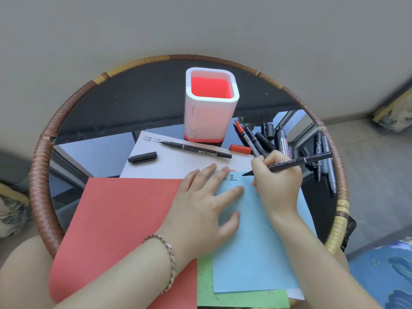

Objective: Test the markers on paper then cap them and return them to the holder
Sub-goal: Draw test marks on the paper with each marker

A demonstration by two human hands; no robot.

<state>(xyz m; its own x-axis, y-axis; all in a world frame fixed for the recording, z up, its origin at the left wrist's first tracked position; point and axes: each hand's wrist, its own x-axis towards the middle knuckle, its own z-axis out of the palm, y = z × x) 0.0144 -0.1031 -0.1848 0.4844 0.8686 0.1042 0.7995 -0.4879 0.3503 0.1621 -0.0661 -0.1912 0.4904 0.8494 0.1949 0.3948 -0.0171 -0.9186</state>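
left hand (207, 197): fingers spread flat, pressing blue paper (252, 253).
right hand (276, 177): pinching black marker (307, 160), tip on blue paper's top edge.
loose markers (283, 139): heaped on counter (42, 175) just past right hand.
holder (210, 108): upright farther back, beside the heap.

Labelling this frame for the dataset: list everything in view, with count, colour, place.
table: one, round, glossy dark top, woven brown rim
holder: one, white, red inside and base, back centre
red sheet: one, front left
blue sheet: one, front right, topmost
green sheet: one, under the blue
white sheet: one, before the holder
lying marker: one, black, uncapped, on the white sheet
black cap: one, white sheet's left edge
red cap: one, right of holder base
marker pile: count unclear, mostly black, right of holder
held marker: one, black, tip at blue sheet's top edge
bracelet: one, metal, left wrist
left hand: flat on blue sheet
right hand: grips held marker
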